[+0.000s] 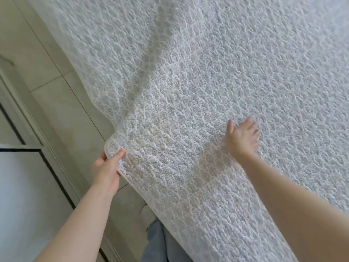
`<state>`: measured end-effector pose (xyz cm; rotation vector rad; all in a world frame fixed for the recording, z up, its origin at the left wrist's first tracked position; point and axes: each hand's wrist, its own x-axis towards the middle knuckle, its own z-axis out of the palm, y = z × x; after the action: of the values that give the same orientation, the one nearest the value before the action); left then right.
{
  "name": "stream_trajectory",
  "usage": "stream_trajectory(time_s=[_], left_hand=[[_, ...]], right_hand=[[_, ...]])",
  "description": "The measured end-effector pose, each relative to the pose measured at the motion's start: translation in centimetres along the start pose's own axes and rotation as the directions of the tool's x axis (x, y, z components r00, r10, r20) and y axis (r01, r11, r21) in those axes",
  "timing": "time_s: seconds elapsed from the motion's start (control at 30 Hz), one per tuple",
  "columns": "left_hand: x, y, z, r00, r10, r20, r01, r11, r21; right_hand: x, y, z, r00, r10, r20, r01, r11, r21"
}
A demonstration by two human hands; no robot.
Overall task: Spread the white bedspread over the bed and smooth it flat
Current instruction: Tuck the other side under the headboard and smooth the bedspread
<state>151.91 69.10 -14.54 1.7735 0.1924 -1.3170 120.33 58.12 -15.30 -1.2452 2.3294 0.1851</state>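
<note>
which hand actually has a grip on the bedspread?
The left hand: it pinches the corner of the bedspread, thumb on top. The right hand only lies on top of it, blurred.

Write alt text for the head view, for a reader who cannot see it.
A person's left hand pinches the corner of a white bedspread, lifting it above the tiled floor, while the right hand, blurred, lies on the cloth. A long fold runs away from the held corner.
</note>
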Motion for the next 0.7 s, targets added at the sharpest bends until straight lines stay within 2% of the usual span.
stream_trajectory(time_s=[0.03,0.07,0.1,0.13,0.17,0.2,0.23,0.27,0.3,0.33,0.4,0.47,0.53,0.6,0.7], left_hand=[[0.2,0.3,0.0,1.0,0.008,0.008,-0.008,0.999,0.034],[0.6,0.4,-0.3,1.0,0.02,0.005,-0.02,0.998,0.056],[0.9,0.6,-0.5,1.0,0.028,0.004,-0.028,0.997,0.07],[1.1,0.7,-0.6,0.999,0.034,0.0,-0.034,0.996,0.087],[1.4,0.8,-0.6,0.999,0.034,-0.002,-0.033,0.994,0.105],[1.6,0.7,-0.6,0.999,0.035,-0.007,-0.034,0.993,0.113],[1.9,0.6,-0.7,0.999,0.03,-0.013,-0.028,0.995,0.099],[2.1,0.5,-0.9,1.0,0.011,-0.005,-0.011,0.998,0.067],[2.3,0.5,-0.9,0.999,-0.026,0.03,0.025,0.999,0.028],[2.4,0.7,-0.8,0.992,-0.078,0.095,0.079,0.997,-0.003],[2.4,1.5,-0.7,0.95,-0.195,0.243,0.203,0.979,-0.006],[2.6,2.6,-0.4,0.896,-0.276,0.347,0.282,0.959,0.036],[3.3,4.1,0.3,0.881,-0.313,0.354,0.302,0.949,0.087],[4.4,5.8,1.4,0.909,-0.307,0.28,0.281,0.951,0.132],[6.3,8.6,3.7,0.963,-0.163,0.213,0.133,0.98,0.146]], right_hand=[[0.9,-1.5,-0.3,0.998,0.066,-0.017,-0.065,0.997,0.047],[1.1,-3.3,0.3,0.998,0.067,-0.023,-0.066,0.998,0.017],[0.3,-5.0,1.3,0.999,-0.02,-0.026,0.019,0.998,-0.058],[-1.1,-6.7,3.0,0.98,-0.198,-0.022,0.194,0.974,-0.116],[-3.2,-8.3,4.6,0.905,-0.426,0.016,0.425,0.897,-0.123],[-5.6,-9.7,6.0,0.758,-0.646,0.096,0.653,0.751,-0.101],[-8.2,-10.9,6.9,0.566,-0.802,0.189,0.82,0.571,-0.033],[-10.0,-11.6,7.3,0.399,-0.879,0.263,0.903,0.426,0.056],[-10.7,-12.1,7.0,0.311,-0.906,0.286,0.919,0.363,0.153],[-10.2,-12.3,6.0,0.337,-0.906,0.257,0.878,0.401,0.263],[-6.3,-11.5,3.5,0.569,-0.81,0.14,0.742,0.579,0.337],[-0.3,-9.5,0.8,0.749,-0.663,-0.011,0.65,0.731,0.208],[5.4,-7.0,-1.9,0.886,-0.454,-0.098,0.463,0.88,0.106],[8.2,-5.6,-3.0,0.952,-0.277,-0.131,0.287,0.956,0.065],[7.7,-6.1,-1.3,0.96,-0.261,-0.102,0.256,0.965,-0.059]])
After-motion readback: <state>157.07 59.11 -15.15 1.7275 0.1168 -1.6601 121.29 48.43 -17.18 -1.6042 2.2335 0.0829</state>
